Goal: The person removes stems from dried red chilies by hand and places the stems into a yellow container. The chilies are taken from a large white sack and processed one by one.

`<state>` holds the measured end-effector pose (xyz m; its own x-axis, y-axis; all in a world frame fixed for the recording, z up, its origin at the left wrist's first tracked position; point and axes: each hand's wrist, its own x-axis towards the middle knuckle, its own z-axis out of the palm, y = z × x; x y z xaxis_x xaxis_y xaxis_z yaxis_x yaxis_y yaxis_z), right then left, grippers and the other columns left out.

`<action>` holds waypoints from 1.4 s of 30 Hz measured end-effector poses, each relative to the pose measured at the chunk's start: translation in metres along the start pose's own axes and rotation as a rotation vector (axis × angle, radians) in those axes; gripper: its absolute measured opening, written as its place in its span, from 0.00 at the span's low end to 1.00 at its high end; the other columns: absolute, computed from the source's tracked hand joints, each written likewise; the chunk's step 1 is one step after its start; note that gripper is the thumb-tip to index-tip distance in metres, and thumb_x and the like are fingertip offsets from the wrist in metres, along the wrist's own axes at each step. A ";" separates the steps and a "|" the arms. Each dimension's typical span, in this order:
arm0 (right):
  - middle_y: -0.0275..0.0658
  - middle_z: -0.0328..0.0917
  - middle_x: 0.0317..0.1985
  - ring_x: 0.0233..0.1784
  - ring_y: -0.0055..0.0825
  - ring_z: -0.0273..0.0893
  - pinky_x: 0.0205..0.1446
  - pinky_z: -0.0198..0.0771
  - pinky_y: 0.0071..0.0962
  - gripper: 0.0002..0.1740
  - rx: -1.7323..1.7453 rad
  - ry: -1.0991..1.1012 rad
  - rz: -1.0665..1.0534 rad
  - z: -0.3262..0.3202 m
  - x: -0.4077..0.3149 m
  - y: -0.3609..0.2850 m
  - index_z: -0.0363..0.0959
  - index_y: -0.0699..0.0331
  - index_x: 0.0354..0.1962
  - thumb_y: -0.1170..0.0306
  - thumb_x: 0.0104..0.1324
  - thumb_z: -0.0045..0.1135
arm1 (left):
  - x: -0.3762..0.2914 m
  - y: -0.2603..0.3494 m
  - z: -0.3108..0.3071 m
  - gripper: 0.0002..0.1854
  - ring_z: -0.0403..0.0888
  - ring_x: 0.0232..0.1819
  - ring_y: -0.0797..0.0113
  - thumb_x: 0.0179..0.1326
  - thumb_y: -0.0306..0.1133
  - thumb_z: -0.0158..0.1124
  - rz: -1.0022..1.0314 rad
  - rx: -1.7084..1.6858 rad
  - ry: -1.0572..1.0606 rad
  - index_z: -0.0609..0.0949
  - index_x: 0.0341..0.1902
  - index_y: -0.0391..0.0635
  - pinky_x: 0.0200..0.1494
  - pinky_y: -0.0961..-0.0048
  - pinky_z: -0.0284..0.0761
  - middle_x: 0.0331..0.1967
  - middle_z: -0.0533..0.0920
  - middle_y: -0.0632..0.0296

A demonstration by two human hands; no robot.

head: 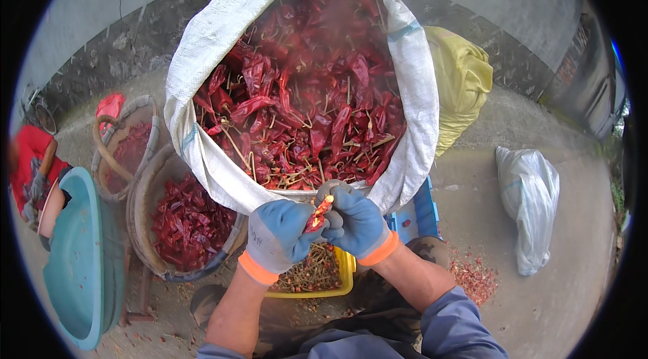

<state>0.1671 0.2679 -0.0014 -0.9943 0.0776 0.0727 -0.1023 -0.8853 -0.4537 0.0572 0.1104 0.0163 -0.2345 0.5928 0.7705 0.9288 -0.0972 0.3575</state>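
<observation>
My left hand point(281, 232), in a blue-coated work glove with an orange cuff, grips the lower end of a dried red chili pepper point(318, 216). The pepper is split, and its pale inside and seeds show. At its upper end are the fingers of my right hand point(357, 222), gloved alike and pinching it. Just beyond both hands stands a large white woven sack point(417, 91), its rim rolled down, full of dried red chilies point(304, 106) with stems. Below my hands sits a yellow plastic container point(347, 278) holding stems and bits.
A wicker basket point(139, 207) with chilies, another handled basket point(147, 106) and a teal tub point(76, 258) stand left. Farther left sits a person point(35, 171) in gloves. A yellow sack point(458, 80), blue crate point(425, 207), white bag point(526, 202) and scattered seeds point(473, 275) are right.
</observation>
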 end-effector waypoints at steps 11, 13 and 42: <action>0.35 0.84 0.34 0.31 0.21 0.82 0.33 0.77 0.23 0.13 -0.850 0.329 -0.441 0.022 -0.006 -0.001 0.78 0.63 0.48 0.60 0.82 0.59 | -0.003 0.000 -0.014 0.12 0.79 0.24 0.47 0.63 0.35 0.76 -0.006 0.042 -0.056 0.79 0.35 0.45 0.27 0.54 0.73 0.23 0.80 0.56; 0.36 0.84 0.36 0.31 0.21 0.83 0.34 0.77 0.23 0.11 -0.483 0.356 -0.439 -0.001 0.008 -0.019 0.78 0.63 0.48 0.63 0.82 0.58 | -0.010 -0.008 -0.021 0.12 0.79 0.24 0.47 0.61 0.34 0.77 0.039 0.099 -0.003 0.80 0.35 0.44 0.27 0.54 0.73 0.24 0.79 0.55; 0.49 0.86 0.38 0.41 0.53 0.86 0.45 0.77 0.49 0.09 -2.335 0.684 -0.475 -0.052 -0.022 -0.100 0.82 0.61 0.41 0.69 0.65 0.66 | -0.005 -0.039 -0.045 0.15 0.88 0.35 0.59 0.60 0.21 0.72 -0.429 0.003 0.263 0.85 0.52 0.39 0.40 0.67 0.83 0.38 0.88 0.52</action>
<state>0.1978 0.3787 -0.0033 -0.7298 0.5074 0.4582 0.3920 0.8597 -0.3276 0.0089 0.0749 0.0224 -0.6592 0.3574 0.6616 0.7338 0.1136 0.6698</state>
